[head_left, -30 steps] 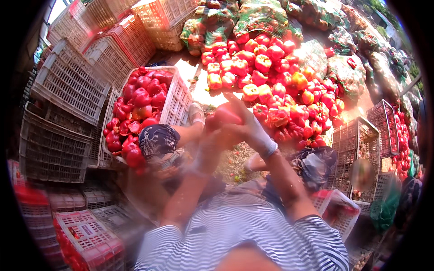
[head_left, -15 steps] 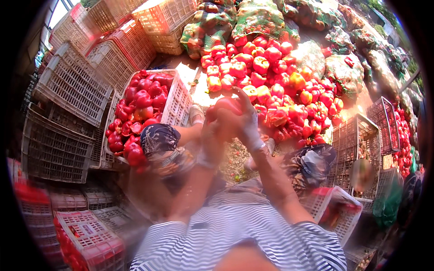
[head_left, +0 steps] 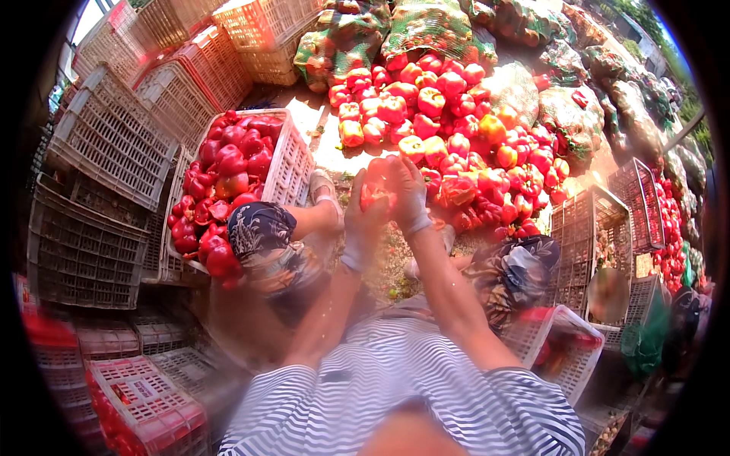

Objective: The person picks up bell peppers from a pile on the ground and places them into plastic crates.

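Fingers of both hands (head_left: 388, 201) around red pepper (head_left: 378, 185), white crate (head_left: 293, 163) beside.

No labels, signs or screens, only packaging: green mesh sacks (head_left: 426, 26) of produce bulging along the top behind the loose pile, more mesh sacks (head_left: 578, 114) slumped down the right side, all translucent green netting with red and green contents showing through.

Red bell pepper (head_left: 378, 185) between both hands
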